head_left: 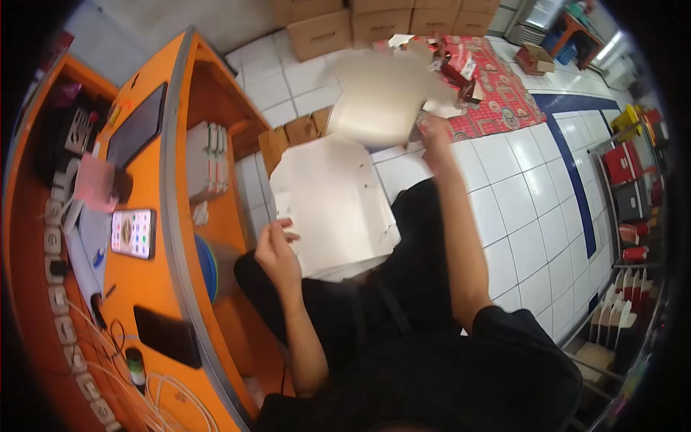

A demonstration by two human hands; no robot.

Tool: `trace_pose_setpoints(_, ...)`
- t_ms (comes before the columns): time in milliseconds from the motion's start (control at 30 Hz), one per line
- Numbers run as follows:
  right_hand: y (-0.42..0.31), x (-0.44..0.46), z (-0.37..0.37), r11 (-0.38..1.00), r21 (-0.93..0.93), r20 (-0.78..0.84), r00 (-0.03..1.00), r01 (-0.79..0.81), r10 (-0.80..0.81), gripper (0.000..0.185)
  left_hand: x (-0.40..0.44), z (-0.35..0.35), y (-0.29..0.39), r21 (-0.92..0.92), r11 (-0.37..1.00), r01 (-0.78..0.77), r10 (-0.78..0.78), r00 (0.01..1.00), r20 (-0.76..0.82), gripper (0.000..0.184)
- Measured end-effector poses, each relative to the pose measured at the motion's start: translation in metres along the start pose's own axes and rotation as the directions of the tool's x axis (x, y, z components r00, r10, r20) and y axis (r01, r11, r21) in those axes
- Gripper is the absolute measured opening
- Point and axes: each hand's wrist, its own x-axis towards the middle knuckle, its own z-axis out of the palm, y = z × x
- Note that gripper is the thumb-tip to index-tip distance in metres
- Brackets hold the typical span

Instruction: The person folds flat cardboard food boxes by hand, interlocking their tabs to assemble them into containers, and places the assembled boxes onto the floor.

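Observation:
A stack of flat, pale cardboard sheets (331,201) with cut edges lies on the person's lap. At its left edge is my left hand (277,248), fingers apart and touching the side of the top sheet. Farther forward, another pale sheet (378,108) is blurred by motion above the far end of the stack. My right hand (435,144) is beside the right edge of this blurred sheet; motion smears its fingers, so its grip is unclear.
An orange desk (194,288) with a tablet (137,126), a phone (133,234) and cables stands on the left. Brown boxes (320,34) line the back wall. Scraps lie on a red patterned mat (497,93). Shelving (619,266) stands at the right.

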Motion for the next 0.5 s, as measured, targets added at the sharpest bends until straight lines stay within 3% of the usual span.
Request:
trace_pose_setpoints(33, -0.039, 0.008, -0.003, 0.994, 0.089, -0.032, 0.998, 0.058, -0.055, 0.098, 0.002, -0.009, 0.001, 0.061, 0.998, 0.035, -0.032, 0.998, -0.048, 0.030)
trace_pose_setpoints(67, -0.054, -0.005, 0.012, 0.981, -0.045, -0.173, 0.966, 0.188, -0.193, 0.104, 0.004, -0.012, -0.006, 0.120, 0.992, 0.032, -0.022, 0.996, -0.085, 0.030)
trace_pose_setpoints(100, -0.057, -0.014, 0.021, 0.960, -0.164, -0.203, 0.945, 0.225, -0.256, 0.102, 0.007, -0.015, -0.021, 0.176, 0.984, 0.022, -0.002, 0.993, -0.118, 0.031)
trace_pose_setpoints(133, -0.047, -0.022, 0.024, 0.947, -0.266, -0.088, 0.974, 0.179, -0.209, 0.100, 0.008, -0.022, -0.045, 0.362, 0.932, 0.017, 0.006, 0.998, -0.063, 0.040)
trace_pose_setpoints(167, -0.028, -0.034, 0.021, 0.916, -0.373, 0.018, 0.988, 0.149, -0.153, 0.099, 0.008, -0.022, -0.067, 0.356, 0.934, 0.017, 0.012, 0.997, -0.080, 0.040)
trace_pose_setpoints(233, 0.062, -0.046, 0.014, 0.567, -0.815, -0.012, 0.976, 0.116, -0.218, 0.092, 0.002, -0.016, -0.101, 0.734, 0.659, 0.163, -0.187, 0.981, -0.051, 0.055)
trace_pose_setpoints(300, 0.116, -0.088, 0.020, 0.391, -0.910, 0.113, 0.990, 0.135, -0.080, 0.092, -0.005, -0.009, -0.112, 0.695, 0.695, 0.184, -0.263, 0.965, 0.007, 0.060)
trace_pose_setpoints(333, 0.122, -0.111, 0.035, 0.403, -0.909, 0.094, 0.994, 0.107, -0.053, 0.091, -0.013, -0.009, -0.116, 0.665, 0.720, 0.198, -0.330, 0.941, 0.077, 0.067)
trace_pose_setpoints(367, 0.125, -0.134, 0.048, 0.417, -0.906, 0.072, 0.997, 0.073, -0.020, 0.090, -0.019, -0.005, -0.116, 0.665, 0.724, 0.182, -0.301, 0.951, 0.067, 0.068)
trace_pose_setpoints(400, 0.132, -0.147, 0.053, 0.458, -0.880, 0.084, 0.990, 0.127, -0.113, 0.086, -0.026, -0.001, -0.112, 0.654, 0.745, 0.131, -0.221, 0.974, 0.057, 0.066)
trace_pose_setpoints(433, 0.136, -0.152, 0.055, 0.463, -0.877, 0.088, 0.991, 0.125, -0.100, 0.086, -0.031, 0.002, -0.110, 0.641, 0.764, 0.073, -0.132, 0.990, 0.044, 0.064)
trace_pose_setpoints(467, 0.137, -0.155, 0.057, 0.435, -0.880, 0.112, 0.974, 0.190, -0.198, 0.083, -0.036, 0.003, -0.109, 0.649, 0.757, 0.079, -0.135, 0.990, 0.038, 0.064)
trace_pose_setpoints(500, 0.134, -0.157, 0.063, 0.399, -0.881, 0.137, 0.945, 0.254, -0.298, 0.080, -0.040, 0.003, -0.107, 0.680, 0.728, -0.087, 0.036, 0.995, 0.089, 0.060)
